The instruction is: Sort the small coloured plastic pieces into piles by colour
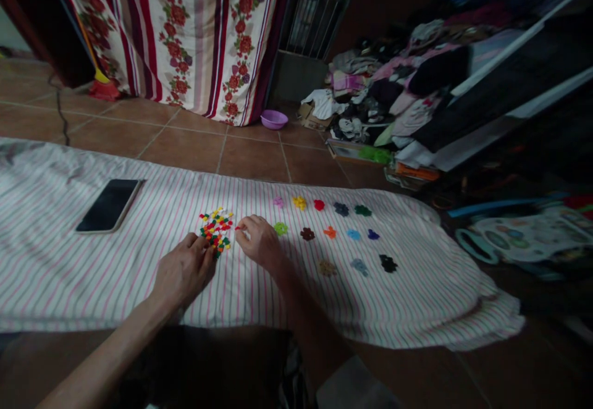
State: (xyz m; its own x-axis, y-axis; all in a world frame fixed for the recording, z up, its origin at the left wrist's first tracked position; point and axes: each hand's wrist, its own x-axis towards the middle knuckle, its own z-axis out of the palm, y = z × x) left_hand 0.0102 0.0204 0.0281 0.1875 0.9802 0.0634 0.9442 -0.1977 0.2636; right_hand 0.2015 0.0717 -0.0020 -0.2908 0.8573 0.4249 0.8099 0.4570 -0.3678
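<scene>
A loose pile of small red, yellow, green, orange and white pieces (216, 227) lies on a striped cloth (162, 211). My left hand (185, 267) rests at the pile's lower left edge, fingers curled down onto the pieces; what its fingertips hold, if anything, is hidden. Just right of the pile, my right hand (257, 239) pinches a small red piece (238, 228) between thumb and forefinger. Several single-colour clusters sit in three rows farther right, among them yellow (299, 202), red (319, 205), lime green (280, 228), brown (307, 233) and black (388, 263).
A dark-screened phone (110, 206) lies on the cloth at the left. Beyond the cloth's far edge are a tiled floor (185, 143), a purple basin (274, 119), a floral curtain (194, 38) and a heap of clothes (384, 81).
</scene>
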